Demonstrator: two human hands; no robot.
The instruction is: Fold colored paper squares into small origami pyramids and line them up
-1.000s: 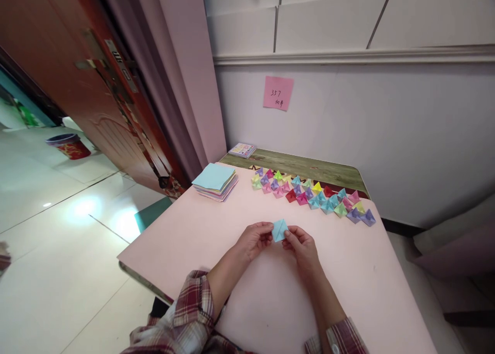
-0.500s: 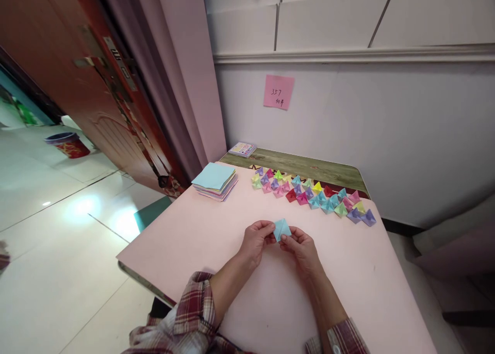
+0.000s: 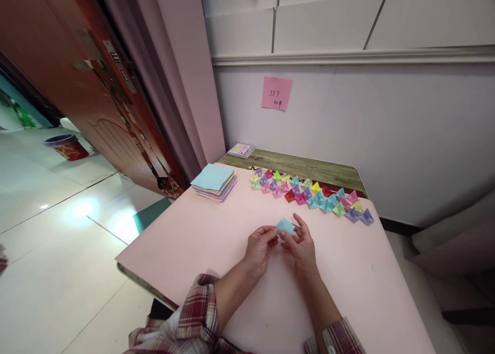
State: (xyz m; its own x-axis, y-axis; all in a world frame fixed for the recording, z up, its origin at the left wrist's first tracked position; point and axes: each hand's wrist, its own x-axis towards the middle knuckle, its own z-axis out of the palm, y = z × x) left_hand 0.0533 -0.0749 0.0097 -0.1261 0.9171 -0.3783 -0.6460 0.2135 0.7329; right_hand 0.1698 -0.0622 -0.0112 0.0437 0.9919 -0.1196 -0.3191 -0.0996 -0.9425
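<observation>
A pale pink table [image 3: 201, 240] stands against a white wall, with an open brown door [image 3: 77, 91] and a glossy tiled floor to the left, where a red bucket [image 3: 62, 146] sits far off. A pink sticky note [image 3: 276, 93] hangs on the wall above the table's far edge. At far left on the table lies a stack of coloured paper squares [image 3: 213, 181], blue on top, and beyond it a small printed pack [image 3: 241, 150]. A row of folded paper pieces [image 3: 309, 195] in many colours runs along the far side, well apart from the hands. Nothing lies between them and the hands. Near the middle, the left hand [image 3: 261, 246] and right hand [image 3: 301, 245] pinch a light blue folded paper [image 3: 285, 225] between their fingertips, the left at its left edge, the right at its right, holding it just above the table.
</observation>
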